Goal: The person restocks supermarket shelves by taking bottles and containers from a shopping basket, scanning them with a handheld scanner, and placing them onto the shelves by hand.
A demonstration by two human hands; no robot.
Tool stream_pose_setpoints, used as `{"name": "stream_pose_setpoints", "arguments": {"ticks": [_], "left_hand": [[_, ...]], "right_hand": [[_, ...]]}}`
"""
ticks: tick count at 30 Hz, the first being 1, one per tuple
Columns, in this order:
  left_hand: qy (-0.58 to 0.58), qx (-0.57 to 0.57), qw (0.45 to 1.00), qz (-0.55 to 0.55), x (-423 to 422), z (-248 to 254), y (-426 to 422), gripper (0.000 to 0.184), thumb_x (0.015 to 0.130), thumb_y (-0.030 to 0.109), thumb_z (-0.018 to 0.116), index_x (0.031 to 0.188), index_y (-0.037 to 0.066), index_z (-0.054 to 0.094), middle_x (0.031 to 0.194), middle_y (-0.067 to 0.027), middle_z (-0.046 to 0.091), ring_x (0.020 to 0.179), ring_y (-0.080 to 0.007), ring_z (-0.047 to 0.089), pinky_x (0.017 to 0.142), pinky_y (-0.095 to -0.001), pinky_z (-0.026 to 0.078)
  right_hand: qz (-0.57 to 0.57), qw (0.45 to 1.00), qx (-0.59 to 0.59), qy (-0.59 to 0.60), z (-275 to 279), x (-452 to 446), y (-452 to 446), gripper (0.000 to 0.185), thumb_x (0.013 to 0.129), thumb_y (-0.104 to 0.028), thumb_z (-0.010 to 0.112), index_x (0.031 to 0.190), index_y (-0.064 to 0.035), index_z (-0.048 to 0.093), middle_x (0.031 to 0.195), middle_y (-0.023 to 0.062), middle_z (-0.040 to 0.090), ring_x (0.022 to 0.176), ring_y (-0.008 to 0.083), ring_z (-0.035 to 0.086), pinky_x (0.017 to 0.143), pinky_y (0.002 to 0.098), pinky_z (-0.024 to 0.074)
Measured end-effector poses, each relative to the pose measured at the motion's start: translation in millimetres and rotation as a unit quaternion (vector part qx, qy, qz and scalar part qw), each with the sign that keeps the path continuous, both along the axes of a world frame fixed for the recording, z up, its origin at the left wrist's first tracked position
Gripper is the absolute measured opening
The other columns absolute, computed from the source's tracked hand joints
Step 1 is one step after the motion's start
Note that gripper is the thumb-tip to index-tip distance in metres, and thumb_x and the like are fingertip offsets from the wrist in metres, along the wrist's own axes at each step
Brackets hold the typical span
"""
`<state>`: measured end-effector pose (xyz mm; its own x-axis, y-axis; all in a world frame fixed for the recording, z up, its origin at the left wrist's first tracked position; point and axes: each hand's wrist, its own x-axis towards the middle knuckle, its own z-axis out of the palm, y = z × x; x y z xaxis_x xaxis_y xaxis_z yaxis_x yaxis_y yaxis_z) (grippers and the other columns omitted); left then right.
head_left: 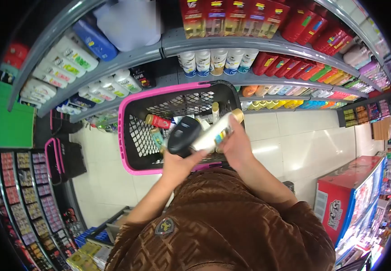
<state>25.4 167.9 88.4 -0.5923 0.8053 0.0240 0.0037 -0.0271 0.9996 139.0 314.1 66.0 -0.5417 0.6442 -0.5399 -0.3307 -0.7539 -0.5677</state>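
Note:
My left hand is closed around a black bottle, its thumb reaching toward the base of a white bottle. My right hand grips that white bottle, which has a gold cap and a colourful label and lies tilted, slightly blurred. Both bottles are over a black shopping basket with a pink rim. Inside the basket lie a red bottle with a gold cap, a greenish bottle and a slim gold-capped bottle. Other contents are partly hidden behind my hands.
Shelves ahead hold white bottles, red bottles and red boxes. Another pink-and-black basket stands at left near racks of small packets. A red freezer chest is at right on the tiled floor.

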Motion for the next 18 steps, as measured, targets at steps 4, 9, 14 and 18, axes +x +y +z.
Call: {"name": "stream_pose_setpoints", "arguments": {"ticks": [4,9,14,18], "left_hand": [[0.107,-0.100,0.982,-0.118,23,16,15,0.057,0.075,0.016,0.089,0.122,-0.001,0.061,0.113,-0.0126,0.070,0.102,-0.0174,0.067,0.091,-0.0323,0.052],[0.041,-0.139,0.983,-0.115,29,21,8,0.036,0.083,0.012,0.081,0.113,-0.001,0.066,0.104,-0.0119,0.073,0.096,-0.0169,0.069,0.087,-0.0316,0.053],[0.040,-0.165,0.985,-0.037,24,43,-9,0.033,0.085,0.007,0.079,0.114,-0.002,0.067,0.103,-0.0090,0.073,0.093,-0.0114,0.066,0.084,-0.0299,0.052],[0.026,-0.184,0.982,0.034,32,67,-13,0.028,0.085,0.005,0.078,0.110,-0.001,0.068,0.098,-0.0057,0.073,0.088,-0.0087,0.064,0.081,-0.0273,0.052]], "right_hand": [[0.106,0.990,-0.081,0.047,-18,4,-5,0.037,0.095,-0.035,0.065,0.122,-0.0111,0.057,0.105,0.0078,0.068,0.097,0.0227,0.067,0.089,0.0409,0.0556],[0.263,0.933,-0.223,0.107,-22,6,13,0.041,0.097,-0.040,0.059,0.121,-0.0073,0.060,0.112,0.0116,0.070,0.102,0.0252,0.069,0.090,0.0422,0.0564],[0.278,0.885,-0.269,0.260,-8,-1,29,0.058,0.100,-0.053,0.046,0.137,-0.0084,0.052,0.124,0.0189,0.065,0.115,0.0337,0.064,0.102,0.0554,0.0495],[0.306,0.830,-0.296,0.359,2,-3,43,0.073,0.099,-0.061,0.041,0.149,-0.0068,0.039,0.144,0.0326,0.047,0.130,0.0448,0.052,0.108,0.0578,0.0434]]}}
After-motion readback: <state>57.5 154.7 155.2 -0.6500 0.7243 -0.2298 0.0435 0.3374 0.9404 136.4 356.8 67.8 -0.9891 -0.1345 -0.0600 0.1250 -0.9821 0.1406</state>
